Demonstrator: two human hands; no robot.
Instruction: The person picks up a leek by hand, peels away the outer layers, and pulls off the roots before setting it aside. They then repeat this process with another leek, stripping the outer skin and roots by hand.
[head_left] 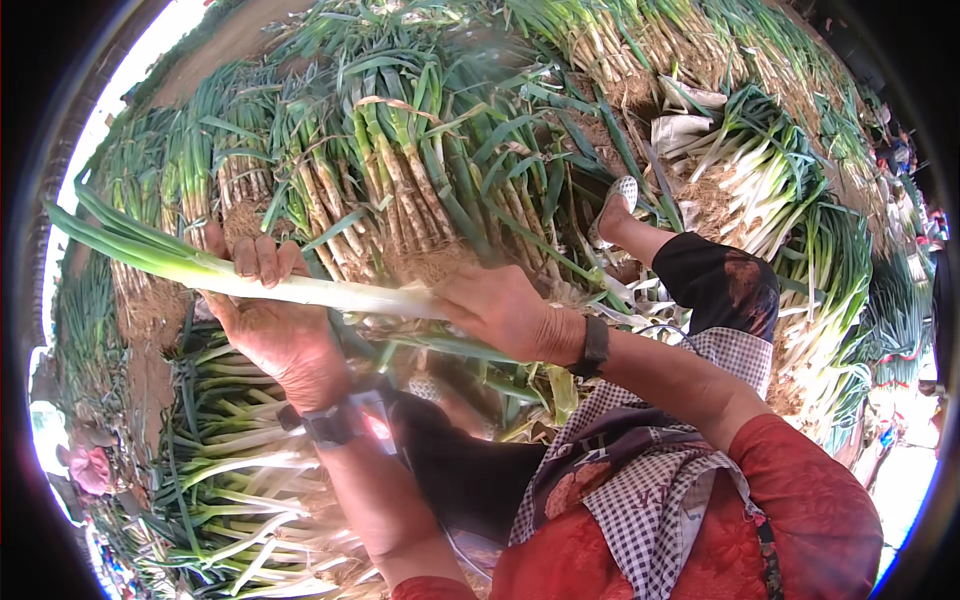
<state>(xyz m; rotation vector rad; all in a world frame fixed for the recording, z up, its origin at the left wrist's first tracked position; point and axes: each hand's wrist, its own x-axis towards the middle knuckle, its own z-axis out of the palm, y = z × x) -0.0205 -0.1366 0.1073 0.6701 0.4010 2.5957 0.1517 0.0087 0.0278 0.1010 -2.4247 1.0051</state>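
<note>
A long green onion (335, 293) with a clean white shank and green leaves lies across both hands, leaves to the left. My left hand (275, 330) is closed around it where white turns green, fingers curled over the top. The fingers of my right hand (500, 308) are closed on its root end at the right, hiding the tip. Beneath my left forearm, a pile of peeled green onions (250, 490) lies with white ends toward me. Tied, unpeeled bundles (405, 190) with brown, earthy roots stand just beyond my hands.
More whitish green onions (800, 300) lie in a row at the right, beside a pale sack (685, 130). My leg in dark trousers (715, 285) stretches out to the right, ending in a light patterned shoe (612, 210). Loose leaves (470, 350) lie below my hands.
</note>
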